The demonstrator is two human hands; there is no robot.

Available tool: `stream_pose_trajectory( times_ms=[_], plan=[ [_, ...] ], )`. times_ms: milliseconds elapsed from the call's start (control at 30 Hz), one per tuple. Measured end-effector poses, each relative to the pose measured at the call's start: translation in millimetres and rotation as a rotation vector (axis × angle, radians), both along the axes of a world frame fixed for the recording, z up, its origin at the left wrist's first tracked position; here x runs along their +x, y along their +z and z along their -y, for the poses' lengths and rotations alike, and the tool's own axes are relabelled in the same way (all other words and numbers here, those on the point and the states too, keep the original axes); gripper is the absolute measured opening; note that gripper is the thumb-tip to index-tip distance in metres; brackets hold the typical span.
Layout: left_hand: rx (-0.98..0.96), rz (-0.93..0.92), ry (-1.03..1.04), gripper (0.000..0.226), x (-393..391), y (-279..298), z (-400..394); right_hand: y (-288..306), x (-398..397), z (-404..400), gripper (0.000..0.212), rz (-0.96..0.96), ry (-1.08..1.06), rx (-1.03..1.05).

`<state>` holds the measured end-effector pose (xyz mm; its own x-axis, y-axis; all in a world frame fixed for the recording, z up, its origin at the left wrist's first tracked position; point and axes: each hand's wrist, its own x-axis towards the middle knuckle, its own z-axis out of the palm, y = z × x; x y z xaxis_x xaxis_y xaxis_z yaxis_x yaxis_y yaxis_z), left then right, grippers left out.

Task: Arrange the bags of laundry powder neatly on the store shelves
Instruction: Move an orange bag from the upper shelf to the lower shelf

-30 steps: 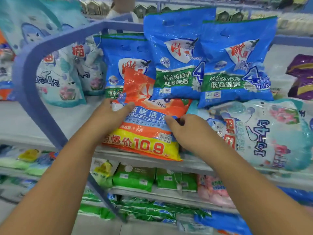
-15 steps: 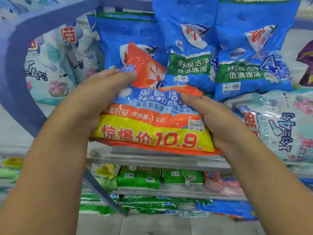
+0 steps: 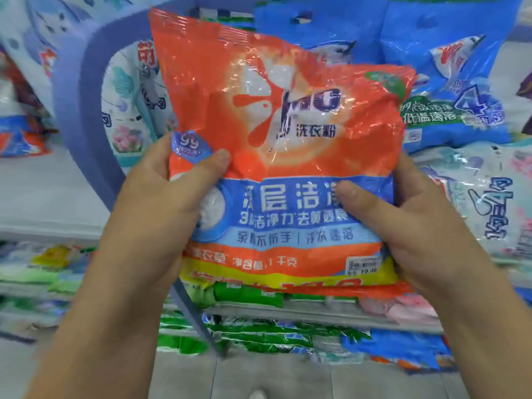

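While gripped from both sides, hangs clear of the shelving, upright and facing the camera: crinkled orange plastic bag of laundry powder with blue band and yellow price strip (image 3: 283, 156). Left hand (image 3: 161, 203) clamped on the lower left edge, thumb pressed across the front, remaining fingers hidden behind the film. Right hand (image 3: 403, 226) clamped on the lower right edge, thumb on the blue band, other fingers out of sight behind. Upper half of the bag slack and creased, powder seemingly settled low, so likely bottom-heavy and floppy above the grip.

Risks from here, judged only from this pose. Glossy film under two thumbs: could slide if either grip eases, dropping the bag toward the tiled floor below. Loose top flap: could fold over or snag on the curved blue-grey metal shelf frame (image 3: 95, 90) just behind on the left when set back. Squeezing harder to compensate: could strain the seams.

Just behind, front edge of the white metal store shelf (image 3: 49, 228). On its right end, lying on its side, a pale teal glossy bag with flower print (image 3: 475, 203); pushing the orange bag in beside it could nudge it over the front edge. Further back, toward the rear right corner, standing blue glossy bags with green bands (image 3: 449, 90), leaning together; a bump there could topple the row forward. Lower down, green packs on the shelf beneath (image 3: 247, 295), too blurred to judge.
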<state>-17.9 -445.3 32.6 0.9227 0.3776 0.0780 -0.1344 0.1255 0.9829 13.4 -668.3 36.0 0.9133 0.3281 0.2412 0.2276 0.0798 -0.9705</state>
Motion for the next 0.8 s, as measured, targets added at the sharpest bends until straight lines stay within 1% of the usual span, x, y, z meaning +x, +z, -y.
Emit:
stream_pose_trajectory(
  times_ms=[100, 233, 300, 400, 467, 500, 600, 667, 733, 800],
  plan=[
    [-0.072, 0.022, 0.041, 0.021, -17, -8, 11, -8, -10, 7, 0.028, 0.049, -0.023, 0.006],
    [-0.142, 0.056, 0.068, 0.022, -45, -10, 32, -16, -24, 22, 0.028, -0.017, 0.037, 0.033],
    [-0.185, 0.040, 0.083, 0.024, -61, -9, 41, -19, -33, 32, 0.031, -0.069, 0.086, 0.051],
    [-0.202, 0.020, 0.121, 0.033, -89, -10, 51, -23, -47, 43, 0.043, -0.145, 0.155, -0.011],
    [-0.187, 0.017, 0.161, 0.035, -110, -13, 57, -29, -58, 46, 0.054, -0.187, 0.206, -0.004],
    [-0.181, 0.021, 0.178, 0.035, -122, -13, 58, -31, -65, 44, 0.052, -0.205, 0.217, 0.030],
    [-0.110, 0.031, 0.226, 0.036, -158, -10, 51, -34, -90, 29, 0.026, -0.279, 0.218, 0.207],
    [-0.073, -0.007, 0.251, 0.034, -181, -7, 38, -34, -106, 12, 0.025, -0.340, 0.248, 0.240],
    [-0.104, -0.046, 0.255, 0.032, -205, -6, 19, -33, -120, -7, 0.027, -0.379, 0.294, 0.225],
    [-0.119, -0.068, 0.223, 0.040, -228, -8, -2, -32, -131, -30, 0.027, -0.392, 0.318, 0.212]
  ],
)
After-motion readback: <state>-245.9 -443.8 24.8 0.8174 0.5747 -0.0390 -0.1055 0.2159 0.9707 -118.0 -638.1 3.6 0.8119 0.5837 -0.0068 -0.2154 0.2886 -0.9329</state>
